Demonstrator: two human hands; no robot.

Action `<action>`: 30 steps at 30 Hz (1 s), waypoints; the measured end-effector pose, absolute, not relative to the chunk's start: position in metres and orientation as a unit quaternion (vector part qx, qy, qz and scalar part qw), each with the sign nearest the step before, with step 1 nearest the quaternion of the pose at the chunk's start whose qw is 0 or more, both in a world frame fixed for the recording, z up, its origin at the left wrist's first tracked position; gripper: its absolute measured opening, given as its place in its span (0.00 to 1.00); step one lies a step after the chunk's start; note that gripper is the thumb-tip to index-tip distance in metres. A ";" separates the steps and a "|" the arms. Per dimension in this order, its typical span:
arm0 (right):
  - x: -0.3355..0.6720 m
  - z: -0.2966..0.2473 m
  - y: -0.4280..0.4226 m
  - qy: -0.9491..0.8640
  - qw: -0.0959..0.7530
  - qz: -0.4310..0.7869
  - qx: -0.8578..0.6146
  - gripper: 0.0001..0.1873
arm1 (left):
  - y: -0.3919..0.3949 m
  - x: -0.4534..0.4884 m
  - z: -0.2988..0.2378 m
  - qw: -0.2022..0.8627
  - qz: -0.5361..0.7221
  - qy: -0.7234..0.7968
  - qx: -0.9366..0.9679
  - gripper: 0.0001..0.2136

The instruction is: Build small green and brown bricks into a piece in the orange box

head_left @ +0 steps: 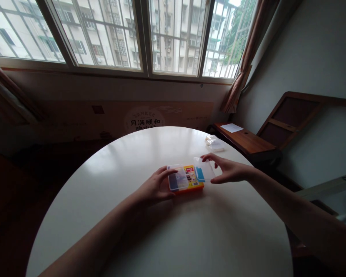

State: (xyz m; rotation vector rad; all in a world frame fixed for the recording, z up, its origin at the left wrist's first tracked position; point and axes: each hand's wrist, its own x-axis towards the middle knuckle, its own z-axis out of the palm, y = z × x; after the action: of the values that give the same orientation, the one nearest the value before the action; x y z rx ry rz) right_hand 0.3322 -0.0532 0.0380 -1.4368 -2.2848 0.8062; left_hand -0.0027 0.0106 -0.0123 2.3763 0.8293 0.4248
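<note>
An orange and yellow box (194,184) with a printed label lies on the round white table. On its left part rests a clear plastic case (178,178). My left hand (159,184) is closed around the left end of this case, fingers over the top and thumb at the near side. At the right end, my right hand (219,169) grips a second clear plastic case (204,170) by its edges, tilted over the box. Something blue shows in or through that case; I cannot tell which.
A clear wrapped packet (214,142) sits near the far right edge of the white table (103,181). Beyond that edge stands a wooden bench (248,139) with a white paper (232,127) on it. Barred windows and a printed banner (173,111) are behind.
</note>
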 end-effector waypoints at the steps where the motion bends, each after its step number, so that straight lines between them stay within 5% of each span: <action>1: 0.326 0.037 -0.050 -0.810 0.158 0.288 -0.485 0.40 | 0.011 -0.003 -0.012 0.294 0.160 0.307 0.891 0.36; 21: 0.305 0.028 -0.035 -0.823 0.133 0.320 -0.450 0.41 | 0.014 -0.004 -0.018 0.298 0.201 0.280 0.890 0.36; 30: 0.320 0.032 -0.035 -0.838 0.148 0.281 -0.444 0.51 | 0.016 -0.005 -0.023 0.290 0.203 0.284 0.891 0.35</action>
State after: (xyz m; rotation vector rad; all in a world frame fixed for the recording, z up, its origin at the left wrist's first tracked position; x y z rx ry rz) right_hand 0.3198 -0.0354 0.0320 -1.2767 -2.4098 0.8089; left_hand -0.0047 0.0156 -0.0225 2.3777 0.7569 0.5403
